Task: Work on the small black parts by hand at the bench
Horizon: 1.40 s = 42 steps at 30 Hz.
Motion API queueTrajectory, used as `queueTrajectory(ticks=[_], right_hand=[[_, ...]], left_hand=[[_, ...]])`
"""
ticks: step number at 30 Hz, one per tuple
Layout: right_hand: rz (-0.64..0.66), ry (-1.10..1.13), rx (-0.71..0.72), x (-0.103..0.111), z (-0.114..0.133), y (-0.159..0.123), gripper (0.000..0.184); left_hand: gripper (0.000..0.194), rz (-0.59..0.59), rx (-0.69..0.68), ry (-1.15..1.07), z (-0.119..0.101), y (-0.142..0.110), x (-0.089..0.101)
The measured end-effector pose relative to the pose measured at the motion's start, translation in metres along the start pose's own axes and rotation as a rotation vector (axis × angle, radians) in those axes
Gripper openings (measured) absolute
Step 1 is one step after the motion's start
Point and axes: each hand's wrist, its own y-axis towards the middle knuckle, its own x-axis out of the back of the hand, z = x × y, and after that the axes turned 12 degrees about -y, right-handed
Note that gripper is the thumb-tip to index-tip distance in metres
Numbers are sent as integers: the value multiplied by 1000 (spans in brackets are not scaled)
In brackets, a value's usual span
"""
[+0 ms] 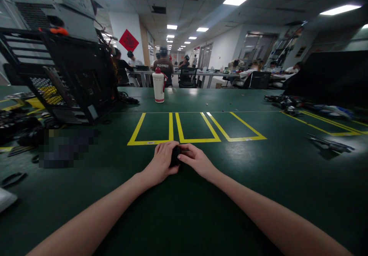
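My left hand (161, 160) and my right hand (194, 159) meet at the middle of the green table mat (184, 210), just below three yellow taped boxes (195, 127). Both hands are closed around one small black object (175, 155) held between them. I cannot make out what the object is; fingers hide most of it. Both forearms reach in from the bottom edge.
A black open computer case (71, 79) stands at the left with loose parts around it. A white bottle with a red cap (158, 85) stands beyond the boxes. Tools lie at the right (330, 144), cables further back (284, 101). Several people sit at far desks.
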Motion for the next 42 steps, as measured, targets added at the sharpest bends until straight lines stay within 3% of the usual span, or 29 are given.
queueTrajectory(ticks=[6, 10, 16, 21, 25, 31, 36, 42], right_hand=[[38, 59, 46, 0, 2, -6, 33], [-9, 71, 34, -2, 0, -2, 23], [-7, -32, 4, -1, 1, -2, 31], [47, 41, 67, -1, 3, -6, 32], [27, 61, 48, -2, 4, -4, 23], [10, -11, -12, 0, 0, -3, 31], [49, 58, 53, -1, -1, -5, 33], [8, 52, 16, -2, 2, -4, 26]], left_hand=[[58, 49, 7, -11, -7, -1, 6], [57, 34, 11, -11, -4, 0, 3], [59, 9, 9, -3, -1, 0, 0], [59, 43, 13, -6, -3, -1, 3], [60, 9, 4, 4, 1, -1, -1], [59, 21, 12, -6, 0, -1, 0], [59, 42, 25, -9, -4, -1, 4], [59, 4, 6, -1, 1, 0, -1]])
